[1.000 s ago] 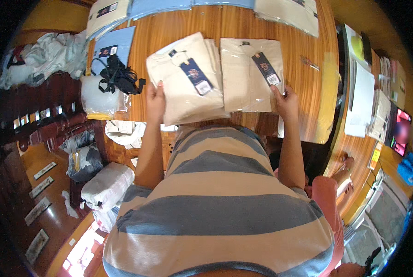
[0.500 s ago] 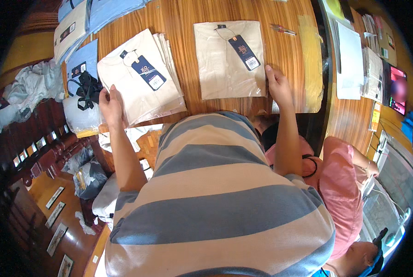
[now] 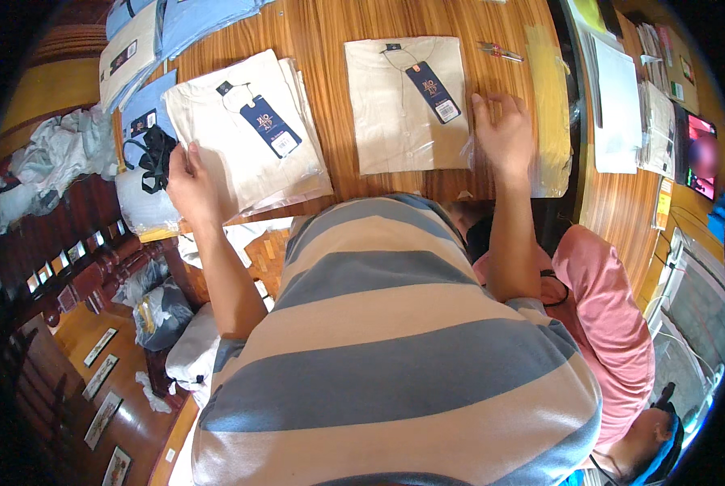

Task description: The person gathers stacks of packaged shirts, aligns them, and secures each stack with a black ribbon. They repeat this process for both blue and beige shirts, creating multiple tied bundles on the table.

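My left hand point(image 3: 192, 185) is at the lower left edge of a cream folded shirt in clear plastic point(image 3: 216, 146), the top one of a small stack. Its fingers are closed on that edge, beside a bundle of black straps point(image 3: 158, 162). A dark blue hang tag point(image 3: 270, 127) lies on this shirt. To the right lies a single cream bagged shirt point(image 3: 386, 121), flat on the table, with its own dark blue hang tag point(image 3: 437, 92). My right hand point(image 3: 506, 138) hovers just off its right edge, fingers apart and holding nothing.
On the wooden table point(image 3: 322, 73), small snips point(image 3: 500, 52) lie beyond my right hand. Blue and cream bagged garments point(image 3: 192, 28) are piled at the far left. A person in a pink top point(image 3: 609, 332) sits close on my right. Papers point(image 3: 617, 105) lie on another surface.
My right hand has let go of the single shirt's edge and opened, moving slightly right. The top shirt of the left stack has shifted a little left under my left hand.
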